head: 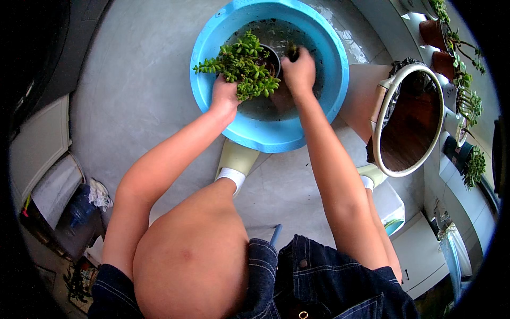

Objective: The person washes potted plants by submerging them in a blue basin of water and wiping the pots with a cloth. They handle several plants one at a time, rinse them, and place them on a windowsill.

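A blue plastic basin (326,113) stands on the floor with murky water and dark bits inside. Over its left part a green succulent (247,65) leans out of a round pot (275,58), whose rim shows at the plant's right. My left hand (226,95) is under the plant's lower left side, its fingers hidden by leaves; whether it grips the pot cannot be seen. Just right of the pot, my right hand (301,71) is over the water, slightly blurred, fingers curled next to something small and dark green. What it holds is unclear.
A bin with an oval light rim (440,115) and black liner stands close on the right, dark inside. Potted succulents (474,167) line a ledge at the far right. My shoes (235,157) are below the basin. A white cabinet (422,255) stands at lower right.
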Demonstrator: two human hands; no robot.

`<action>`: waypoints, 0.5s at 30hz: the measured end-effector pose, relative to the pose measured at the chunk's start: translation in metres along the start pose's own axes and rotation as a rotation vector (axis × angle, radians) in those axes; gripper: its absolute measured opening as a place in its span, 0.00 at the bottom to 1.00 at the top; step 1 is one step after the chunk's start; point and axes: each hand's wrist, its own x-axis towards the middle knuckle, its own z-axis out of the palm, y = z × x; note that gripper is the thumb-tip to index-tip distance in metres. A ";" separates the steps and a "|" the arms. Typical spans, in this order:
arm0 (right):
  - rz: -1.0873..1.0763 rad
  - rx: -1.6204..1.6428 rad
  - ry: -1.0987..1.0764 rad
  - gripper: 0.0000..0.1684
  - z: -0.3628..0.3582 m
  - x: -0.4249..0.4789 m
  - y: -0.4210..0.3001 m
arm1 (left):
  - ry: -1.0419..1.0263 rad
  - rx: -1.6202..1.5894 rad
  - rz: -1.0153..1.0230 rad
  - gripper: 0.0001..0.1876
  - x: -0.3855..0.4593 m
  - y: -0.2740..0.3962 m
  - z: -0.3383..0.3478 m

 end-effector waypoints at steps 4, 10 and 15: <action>-0.035 -0.080 -0.121 0.24 0.008 0.000 0.009 | 0.026 -0.031 0.005 0.20 -0.005 0.005 0.002; 0.168 0.340 0.087 0.17 0.002 0.004 0.014 | 0.046 -0.027 0.030 0.19 -0.007 0.006 0.010; 0.120 0.928 -0.181 0.11 -0.076 -0.042 -0.079 | 0.019 -0.025 0.060 0.19 -0.005 0.002 0.001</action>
